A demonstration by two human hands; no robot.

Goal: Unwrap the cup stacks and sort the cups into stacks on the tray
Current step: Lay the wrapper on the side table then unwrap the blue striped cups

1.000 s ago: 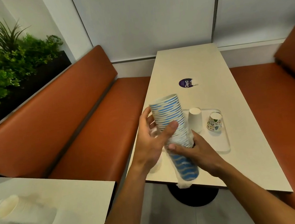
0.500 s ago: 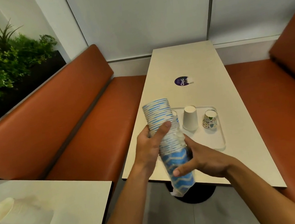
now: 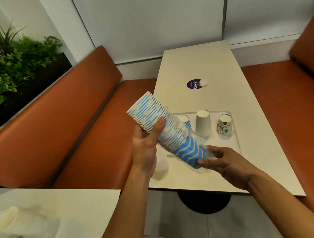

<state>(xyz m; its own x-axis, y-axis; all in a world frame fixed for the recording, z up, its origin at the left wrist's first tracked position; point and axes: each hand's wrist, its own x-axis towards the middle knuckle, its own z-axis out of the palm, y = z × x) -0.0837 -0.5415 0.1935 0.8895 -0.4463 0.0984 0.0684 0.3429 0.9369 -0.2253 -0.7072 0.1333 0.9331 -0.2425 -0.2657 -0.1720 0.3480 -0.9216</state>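
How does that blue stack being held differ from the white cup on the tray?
The blue stack is many nested cups; the white cup is single. The blue stack is striped and partly in clear wrap; the white cup is plain and bare. The left hand and right hand hold the blue stack tilted; the white cup stands on the tray. Both are tapered cups.
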